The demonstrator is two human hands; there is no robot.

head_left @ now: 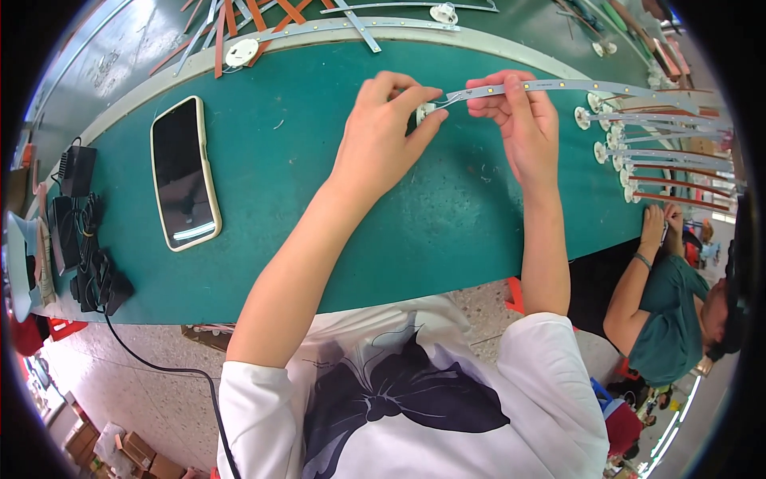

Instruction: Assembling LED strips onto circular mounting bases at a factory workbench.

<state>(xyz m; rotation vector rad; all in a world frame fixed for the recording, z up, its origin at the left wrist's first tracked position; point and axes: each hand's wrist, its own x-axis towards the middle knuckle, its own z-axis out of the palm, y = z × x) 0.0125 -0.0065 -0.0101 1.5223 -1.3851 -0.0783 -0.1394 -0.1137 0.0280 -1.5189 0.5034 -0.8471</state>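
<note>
Over the far middle of the green table, my right hand [523, 120] pinches a white LED strip [562, 85] near its left end, and the strip reaches off to the right. Thin wires [452, 100] run from that end to a small round white connector [425, 112]. My left hand [391, 120] has its thumb and fingers closed around this connector, which is partly hidden by them. Both hands are raised close together, a short gap between them bridged by the wires.
A phone [185, 172] in a pale case lies at the left. Black power adapters [77, 172] with a cable sit at the left edge. Several strips with white round ends [630, 191] are laid at the right, near a person in a green shirt [666, 319]. More strips [367, 36] lie beyond the table's far rim.
</note>
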